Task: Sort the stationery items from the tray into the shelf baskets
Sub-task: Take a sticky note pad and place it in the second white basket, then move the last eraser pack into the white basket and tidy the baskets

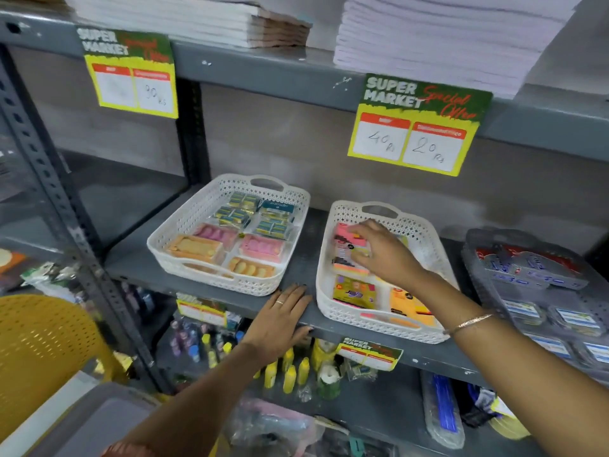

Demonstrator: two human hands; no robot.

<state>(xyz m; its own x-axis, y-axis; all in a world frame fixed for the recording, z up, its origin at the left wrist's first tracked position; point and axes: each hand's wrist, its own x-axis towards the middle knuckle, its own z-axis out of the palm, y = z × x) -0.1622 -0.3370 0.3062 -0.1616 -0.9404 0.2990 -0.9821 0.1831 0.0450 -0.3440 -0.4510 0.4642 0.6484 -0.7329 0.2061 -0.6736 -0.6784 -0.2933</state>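
Note:
Two white perforated baskets stand on the grey middle shelf (296, 275). The left basket (171, 255) holds packs of erasers in pink, orange and blue-yellow. In the right basket (324, 291) lie sticky note packs. My right hand (385, 255) reaches into it from the right, with fingers and thumb closed on a pink and yellow sticky note pack (346, 255) at the basket's back left. A yellow-purple pack (354, 293) and an orange pack (407, 306) lie nearer the front. My left hand (280, 321) rests flat on the shelf's front edge between the baskets, holding nothing.
A grey basket (474, 245) of packaged items stands at the right. Paper stacks (428, 37) fill the shelf above, where price tags (412, 127) hang. Bottles (290, 371) and bags crowd the shelf below. A yellow chair (43, 344) and a grey tray (99, 420) are at lower left.

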